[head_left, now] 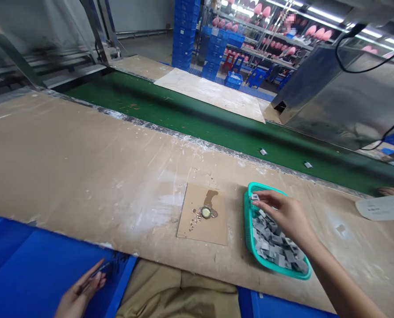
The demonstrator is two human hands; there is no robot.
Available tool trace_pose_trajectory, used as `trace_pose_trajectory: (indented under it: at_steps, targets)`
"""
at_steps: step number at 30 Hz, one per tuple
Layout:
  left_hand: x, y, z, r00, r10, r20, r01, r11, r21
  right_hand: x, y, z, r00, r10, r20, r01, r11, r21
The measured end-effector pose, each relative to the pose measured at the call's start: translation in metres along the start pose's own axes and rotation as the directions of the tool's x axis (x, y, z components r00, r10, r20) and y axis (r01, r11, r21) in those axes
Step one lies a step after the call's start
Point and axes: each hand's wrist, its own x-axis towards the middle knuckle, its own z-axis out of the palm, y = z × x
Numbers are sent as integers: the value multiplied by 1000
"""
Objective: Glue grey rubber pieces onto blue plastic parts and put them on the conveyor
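My right hand (284,214) is over the far left end of a teal plastic basket (250,229). Between its thumb and fingertips is a small grey-white square piece (254,197) with an opening in it. Many similar grey pieces (276,245) lie in a heap in the basket. My left hand (84,287) is at lower left above a blue bin (34,265), its fingers closed on a thin dark piece (100,267) whose kind is unclear. Small dark things (119,260) lie in that bin's corner. Left of the basket, a cardboard square (190,229) carries a small round cap (205,213) and wet brown stains.
Beyond the worn tabletop (84,168) runs a green conveyor belt (197,115) with two small pieces (263,151) on it. Another person's hand (391,191) is at the right edge by a pale sheet (382,208). A metal housing (346,92) stands over the belt's far side.
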Motion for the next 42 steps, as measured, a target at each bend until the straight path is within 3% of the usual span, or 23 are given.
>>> trace_pose_trajectory:
  at_steps: [3,5,7,8,10,12,13,17,20,25,28,32,36,39,42]
  targets:
    - [-4,-3,-9,1000,-2,27,5,994,-110,0,-27,19,989,-133,60,133,991,15]
    - [0,-7,-11,999,34,24,-34,999,-12,2,-42,33,963,-238,124,239,971,5]
    - [5,-13,-9,986,167,-11,-161,966,202,4,-53,46,928,-323,187,324,946,26]
    - [9,-17,-5,960,280,-30,-255,910,326,5,-55,52,909,-357,214,357,933,41]
    - [17,-24,4,859,511,-17,-431,741,515,6,-57,61,879,-404,253,403,913,58]
    - [24,-30,15,784,620,45,-531,631,566,6,-54,68,858,-436,272,439,897,52]
    - [27,-32,20,779,623,74,-550,622,558,7,-53,71,849,-447,281,454,890,44]
    - [31,-37,32,819,562,119,-543,691,477,7,-50,80,822,-469,322,490,871,19]
    - [29,-39,31,858,506,92,-497,771,398,6,-52,78,830,-467,305,484,875,21]
    - [25,-39,19,955,293,-53,-280,945,169,5,-58,60,869,-435,234,439,898,39]
    - [18,-33,11,988,136,-69,-139,989,-51,3,-60,54,881,-418,220,423,906,30]
    - [-6,-15,7,999,13,-40,-26,932,-362,1,-61,58,879,-429,208,433,901,25]
    - [-35,6,10,982,-183,-38,110,733,-672,1,-60,64,886,-423,188,425,905,29]
    - [-56,19,15,985,-172,7,129,711,-692,2,-60,64,911,-374,175,373,927,38]
    - [-80,35,27,985,-117,127,173,710,-683,0,-63,61,954,-239,183,219,968,123]
